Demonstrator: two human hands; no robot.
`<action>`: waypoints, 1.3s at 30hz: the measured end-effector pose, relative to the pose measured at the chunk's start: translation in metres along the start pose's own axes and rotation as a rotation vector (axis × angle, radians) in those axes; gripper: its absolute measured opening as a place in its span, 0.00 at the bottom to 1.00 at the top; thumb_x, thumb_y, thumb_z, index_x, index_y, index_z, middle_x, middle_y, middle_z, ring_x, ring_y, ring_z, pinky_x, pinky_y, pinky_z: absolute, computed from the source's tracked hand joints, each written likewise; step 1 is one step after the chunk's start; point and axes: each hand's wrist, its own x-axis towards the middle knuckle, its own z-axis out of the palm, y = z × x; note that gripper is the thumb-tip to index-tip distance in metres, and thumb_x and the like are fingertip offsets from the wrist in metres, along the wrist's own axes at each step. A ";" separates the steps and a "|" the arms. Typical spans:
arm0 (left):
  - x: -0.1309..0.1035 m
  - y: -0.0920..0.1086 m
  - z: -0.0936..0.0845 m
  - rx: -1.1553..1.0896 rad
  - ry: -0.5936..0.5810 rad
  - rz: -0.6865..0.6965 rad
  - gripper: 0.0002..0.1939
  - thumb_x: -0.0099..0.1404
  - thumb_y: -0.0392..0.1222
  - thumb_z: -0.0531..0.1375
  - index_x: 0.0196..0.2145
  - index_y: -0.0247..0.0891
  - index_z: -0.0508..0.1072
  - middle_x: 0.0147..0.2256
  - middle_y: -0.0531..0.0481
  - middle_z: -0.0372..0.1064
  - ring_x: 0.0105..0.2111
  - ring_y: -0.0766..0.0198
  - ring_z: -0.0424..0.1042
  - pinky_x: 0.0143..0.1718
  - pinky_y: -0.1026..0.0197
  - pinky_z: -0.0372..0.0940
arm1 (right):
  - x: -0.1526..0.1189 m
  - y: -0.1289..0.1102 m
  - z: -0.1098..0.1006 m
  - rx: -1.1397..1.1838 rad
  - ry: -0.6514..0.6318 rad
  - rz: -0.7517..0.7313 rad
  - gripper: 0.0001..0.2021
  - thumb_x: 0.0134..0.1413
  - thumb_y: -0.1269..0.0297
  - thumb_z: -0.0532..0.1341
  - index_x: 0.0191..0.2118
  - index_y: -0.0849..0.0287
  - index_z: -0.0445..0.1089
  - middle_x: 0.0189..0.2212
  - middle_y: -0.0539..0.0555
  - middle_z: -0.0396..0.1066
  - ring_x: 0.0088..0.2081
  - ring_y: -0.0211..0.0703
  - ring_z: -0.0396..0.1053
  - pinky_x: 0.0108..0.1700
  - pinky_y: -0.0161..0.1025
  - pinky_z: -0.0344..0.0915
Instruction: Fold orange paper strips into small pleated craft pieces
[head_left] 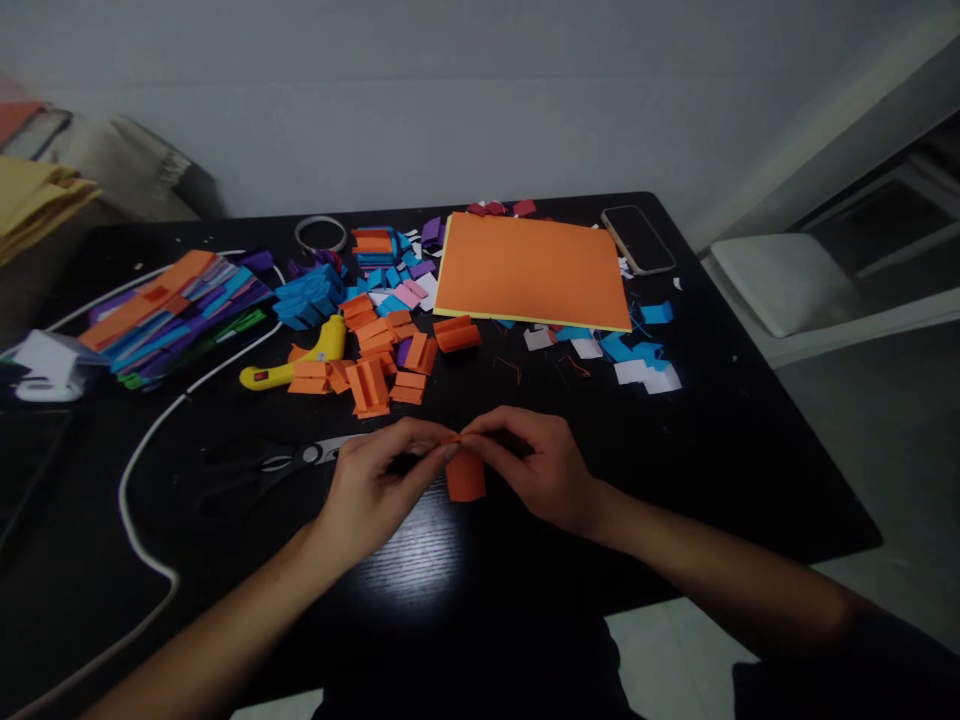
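Observation:
Over the front middle of the black table, both hands pinch the top edge of a small orange paper piece [466,476]. My left hand [379,480] grips its upper left corner between thumb and forefinger. At the upper right corner, my right hand [536,465] does the same, its fingertips almost meeting the left ones. The lower part of the paper hangs down below the fingers. Scissors [300,458] with dark handles lie beside my left hand, their blade tips hidden behind it. Just beyond the hands is a pile of folded orange paper pieces [369,387].
A yellow glue gun [300,366] lies left of the pile, near a white cable [139,450]. Orange sheets [532,270] and a phone [637,238] lie at the back. Coloured strips [184,310], a tape roll [321,233], blue pieces [309,295] and white scraps [649,376] surround the work area.

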 end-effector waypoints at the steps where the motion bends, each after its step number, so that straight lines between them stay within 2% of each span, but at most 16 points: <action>1: 0.000 0.000 0.000 -0.001 0.004 0.000 0.02 0.66 0.36 0.69 0.38 0.39 0.82 0.32 0.54 0.82 0.28 0.69 0.79 0.33 0.71 0.73 | 0.000 0.000 0.000 -0.005 -0.001 -0.014 0.03 0.66 0.63 0.66 0.41 0.54 0.79 0.37 0.50 0.82 0.39 0.41 0.79 0.44 0.37 0.74; 9: 0.002 0.002 -0.002 -0.002 -0.032 0.003 0.03 0.69 0.37 0.65 0.38 0.39 0.82 0.32 0.52 0.82 0.29 0.67 0.80 0.33 0.69 0.74 | -0.002 0.002 0.002 -0.054 -0.001 -0.083 0.05 0.69 0.62 0.63 0.42 0.55 0.77 0.38 0.53 0.81 0.40 0.42 0.79 0.46 0.39 0.74; 12: 0.002 0.001 -0.002 -0.001 -0.014 -0.016 0.03 0.68 0.38 0.66 0.38 0.39 0.82 0.32 0.52 0.82 0.29 0.66 0.80 0.33 0.68 0.74 | -0.002 0.003 0.003 -0.011 -0.001 0.012 0.05 0.67 0.60 0.65 0.42 0.55 0.77 0.38 0.52 0.81 0.39 0.42 0.78 0.44 0.39 0.74; 16: 0.002 -0.001 -0.002 -0.003 0.013 -0.032 0.03 0.68 0.38 0.65 0.38 0.39 0.81 0.33 0.52 0.82 0.29 0.66 0.79 0.33 0.68 0.73 | -0.001 0.004 0.004 0.119 -0.061 0.202 0.08 0.60 0.58 0.70 0.40 0.56 0.77 0.33 0.51 0.79 0.34 0.41 0.76 0.37 0.37 0.72; 19: 0.002 -0.002 -0.002 -0.007 0.024 -0.046 0.03 0.69 0.38 0.64 0.37 0.38 0.80 0.30 0.53 0.80 0.27 0.68 0.77 0.30 0.69 0.71 | 0.000 0.004 0.004 0.194 -0.083 0.260 0.07 0.59 0.60 0.70 0.40 0.57 0.77 0.34 0.51 0.80 0.35 0.41 0.77 0.38 0.38 0.73; 21: 0.004 -0.002 -0.002 -0.015 0.004 -0.057 0.04 0.71 0.38 0.63 0.37 0.38 0.78 0.28 0.54 0.78 0.26 0.69 0.76 0.29 0.70 0.70 | 0.000 0.003 0.004 0.203 -0.048 0.242 0.06 0.60 0.62 0.69 0.42 0.56 0.77 0.36 0.52 0.80 0.36 0.42 0.78 0.39 0.38 0.74; 24: 0.006 -0.003 -0.003 0.001 -0.050 -0.038 0.05 0.72 0.38 0.62 0.38 0.38 0.77 0.30 0.53 0.79 0.28 0.69 0.77 0.32 0.70 0.71 | 0.002 0.001 0.001 0.130 0.011 0.134 0.06 0.62 0.66 0.67 0.45 0.55 0.79 0.40 0.53 0.80 0.40 0.43 0.78 0.44 0.40 0.75; 28: 0.006 -0.004 -0.002 0.009 -0.053 -0.001 0.03 0.71 0.38 0.64 0.41 0.38 0.79 0.35 0.52 0.81 0.33 0.67 0.78 0.37 0.68 0.72 | 0.002 0.001 0.000 0.114 -0.003 0.057 0.08 0.64 0.65 0.67 0.47 0.52 0.81 0.43 0.53 0.80 0.44 0.43 0.78 0.50 0.41 0.75; 31: 0.005 -0.005 -0.002 -0.039 -0.033 -0.034 0.03 0.70 0.38 0.65 0.38 0.39 0.79 0.31 0.53 0.80 0.29 0.68 0.78 0.33 0.68 0.71 | 0.001 0.003 0.001 0.206 0.040 0.143 0.09 0.60 0.63 0.71 0.46 0.52 0.81 0.43 0.53 0.81 0.44 0.43 0.80 0.49 0.41 0.77; 34: 0.005 -0.002 -0.001 -0.153 -0.036 -0.136 0.04 0.70 0.39 0.64 0.37 0.38 0.79 0.27 0.54 0.79 0.26 0.68 0.77 0.29 0.69 0.71 | 0.002 0.005 0.002 0.318 0.074 0.250 0.12 0.54 0.63 0.75 0.44 0.53 0.80 0.40 0.51 0.82 0.42 0.43 0.81 0.45 0.39 0.77; 39: 0.005 0.000 0.000 -0.241 -0.037 -0.234 0.05 0.70 0.40 0.64 0.35 0.37 0.78 0.26 0.54 0.78 0.26 0.67 0.78 0.30 0.68 0.71 | 0.006 0.006 0.001 0.498 -0.027 0.417 0.13 0.49 0.57 0.77 0.37 0.57 0.79 0.32 0.50 0.81 0.31 0.41 0.79 0.35 0.38 0.77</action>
